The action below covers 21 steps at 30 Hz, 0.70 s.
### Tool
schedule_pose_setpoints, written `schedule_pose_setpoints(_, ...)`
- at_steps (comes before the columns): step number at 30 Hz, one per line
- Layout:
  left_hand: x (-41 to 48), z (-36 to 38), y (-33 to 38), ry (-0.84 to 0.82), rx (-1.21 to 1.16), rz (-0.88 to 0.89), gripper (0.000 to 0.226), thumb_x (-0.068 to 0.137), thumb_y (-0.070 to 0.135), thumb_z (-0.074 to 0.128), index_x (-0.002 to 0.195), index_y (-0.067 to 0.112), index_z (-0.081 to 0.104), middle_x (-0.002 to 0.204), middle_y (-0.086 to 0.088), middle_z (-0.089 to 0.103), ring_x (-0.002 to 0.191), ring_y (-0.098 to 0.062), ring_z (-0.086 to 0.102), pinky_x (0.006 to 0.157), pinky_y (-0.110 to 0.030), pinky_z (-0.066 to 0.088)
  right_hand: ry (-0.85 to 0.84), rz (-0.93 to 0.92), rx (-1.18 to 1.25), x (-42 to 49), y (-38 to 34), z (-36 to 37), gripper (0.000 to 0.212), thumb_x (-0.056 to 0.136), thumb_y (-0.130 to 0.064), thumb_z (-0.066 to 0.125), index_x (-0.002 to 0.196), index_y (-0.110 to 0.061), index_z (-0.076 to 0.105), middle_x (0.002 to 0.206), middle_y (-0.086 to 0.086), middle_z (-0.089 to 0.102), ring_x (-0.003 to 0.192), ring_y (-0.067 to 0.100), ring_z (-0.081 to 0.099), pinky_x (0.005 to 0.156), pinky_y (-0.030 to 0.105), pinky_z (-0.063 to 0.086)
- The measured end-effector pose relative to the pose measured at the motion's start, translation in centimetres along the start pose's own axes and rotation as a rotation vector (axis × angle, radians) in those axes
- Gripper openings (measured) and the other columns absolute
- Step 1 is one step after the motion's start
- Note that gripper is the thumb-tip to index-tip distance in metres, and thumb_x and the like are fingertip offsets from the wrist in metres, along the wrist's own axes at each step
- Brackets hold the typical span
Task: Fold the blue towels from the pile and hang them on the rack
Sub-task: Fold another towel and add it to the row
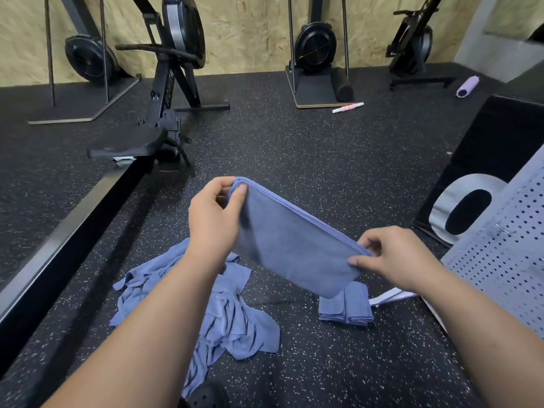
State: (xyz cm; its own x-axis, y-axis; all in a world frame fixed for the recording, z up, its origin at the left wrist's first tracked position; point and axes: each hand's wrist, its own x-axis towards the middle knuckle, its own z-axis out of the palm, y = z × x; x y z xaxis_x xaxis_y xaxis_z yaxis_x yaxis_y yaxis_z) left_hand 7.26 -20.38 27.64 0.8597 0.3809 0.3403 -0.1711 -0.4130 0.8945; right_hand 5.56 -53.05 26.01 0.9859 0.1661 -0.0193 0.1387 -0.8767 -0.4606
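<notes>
Nearest, a black perforated shoe [206, 397] sits just beside the crumpled pile of blue cloth towels [229, 322] on the speckled black rubber floor [294, 136]. Above the pile, left hand [215, 214] and right hand [393, 257] hold a half-folded blue towel [294, 251] in the air, fingers [240, 193] clamped on its upper corners. Step in hand: folding. Next move probably calls for bringing both corners together.
</notes>
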Motion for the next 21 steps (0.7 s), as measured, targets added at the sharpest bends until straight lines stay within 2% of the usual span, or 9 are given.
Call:
schedule_pose_setpoints(2, 0.1, -0.1, -0.4, 0.030, 0.024, -0.044, 0.006, 0.100, 0.036, 0.070, 0.099, 0.030, 0.073, 0.088, 0.015, 0.073, 0.080, -0.007, 0.066, 0.082, -0.032, 0.055, 0.101, 0.025, 0.109, 0.1, 0.3, -0.5, 0.024, 0.081, -0.043, 0.089, 0.073, -0.030, 0.071, 0.067, -0.014, 0.069, 0.063, 0.006, 0.060, 0.059, 0.026, 0.041)
schedule_pose_setpoints(5, 0.0, -0.3, -0.7, 0.054, 0.083, -0.096, 0.012, 0.103, 0.037, 0.063, 0.099, 0.027, 0.067, 0.089, 0.010, 0.071, 0.085, -0.013, 0.066, 0.081, -0.036, 0.052, 0.205, 0.037, 0.510, 0.1, 0.2, -1.0, 0.015, 0.090, -0.032, 0.083, 0.084, -0.022, 0.075, 0.073, -0.011, 0.071, 0.062, 0.002, 0.055, 0.063, 0.028, 0.041)
schedule_pose_setpoints(7, -0.2, -0.1, -0.4, 0.063, 0.143, -0.106, 0.016, 0.105, 0.038, 0.059, 0.100, 0.024, 0.064, 0.088, 0.011, 0.068, 0.085, -0.015, 0.063, 0.076, -0.036, 0.044, 0.237, 0.050, 0.747, 0.2, -0.2, -1.3, 0.009, 0.097, -0.026, 0.077, 0.096, -0.017, 0.074, 0.087, 0.000, 0.077, 0.076, 0.004, 0.061, 0.074, 0.028, 0.045)
schedule_pose_setpoints(9, -0.4, 0.3, -0.1, 0.049, 0.167, -0.100, 0.019, 0.108, 0.039, 0.054, 0.102, 0.022, 0.060, 0.088, 0.012, 0.065, 0.084, -0.012, 0.060, 0.074, -0.035, 0.039, 0.279, 0.057, 0.857, 0.4, -0.4, -1.5, 0.008, 0.101, -0.027, 0.071, 0.103, -0.018, 0.070, 0.098, 0.005, 0.078, 0.087, 0.008, 0.064, 0.083, 0.036, 0.045)
schedule_pose_setpoints(11, -0.8, 0.7, 0.4, 0.025, 0.159, -0.080, 0.020, 0.110, 0.038, 0.050, 0.103, 0.020, 0.056, 0.086, 0.012, 0.061, 0.080, -0.003, 0.056, 0.070, -0.029, 0.039, 0.378, 0.047, 0.809, 0.5, -0.4, -1.5, 0.009, 0.104, -0.033, 0.066, 0.101, -0.024, 0.064, 0.091, 0.001, 0.075, 0.083, 0.012, 0.063, 0.079, 0.040, 0.044)
schedule_pose_setpoints(13, -1.1, 1.1, 0.6, 0.028, 0.143, -0.070, 0.022, 0.111, 0.038, 0.048, 0.104, 0.018, 0.055, 0.085, 0.011, 0.060, 0.078, -0.001, 0.054, 0.069, -0.022, 0.039, 0.492, 0.033, 0.685, 0.4, -0.4, -1.4, 0.011, 0.104, -0.040, 0.064, 0.099, -0.031, 0.059, 0.088, 0.000, 0.072, 0.082, 0.021, 0.066, 0.077, 0.044, 0.049)
schedule_pose_setpoints(16, -1.4, 1.7, 0.5, 0.060, 0.095, -0.098, 0.024, 0.110, 0.040, 0.049, 0.102, 0.019, 0.057, 0.088, 0.009, 0.062, 0.079, -0.002, 0.054, 0.071, -0.025, 0.040, 0.598, 0.010, 0.616, -0.1, -0.8, -1.6, 0.011, 0.105, -0.043, 0.061, 0.101, -0.034, 0.056, 0.088, -0.004, 0.070, 0.086, 0.022, 0.066, 0.080, 0.046, 0.052)
schedule_pose_setpoints(19, -1.4, 2.0, 0.4, 0.082, 0.054, -0.126, 0.025, 0.109, 0.042, 0.051, 0.101, 0.021, 0.060, 0.091, 0.009, 0.064, 0.082, -0.008, 0.056, 0.072, -0.028, 0.040, 0.599, 0.048, 0.637, -0.2, -1.1, -1.8, 0.014, 0.103, -0.043, 0.064, 0.099, -0.031, 0.059, 0.086, -0.005, 0.072, 0.081, 0.018, 0.066, 0.077, 0.041, 0.051)
schedule_pose_setpoints(21, -1.3, 2.1, 0.1, 0.089, 0.040, -0.177, 0.025, 0.108, 0.043, 0.054, 0.103, 0.020, 0.064, 0.096, 0.009, 0.066, 0.088, -0.010, 0.059, 0.076, -0.029, 0.041, 0.532, 0.116, 0.727, -0.1, -0.8, -1.7, 0.016, 0.101, -0.044, 0.068, 0.100, -0.029, 0.063, 0.084, -0.001, 0.076, 0.075, 0.020, 0.068, 0.074, 0.044, 0.054)
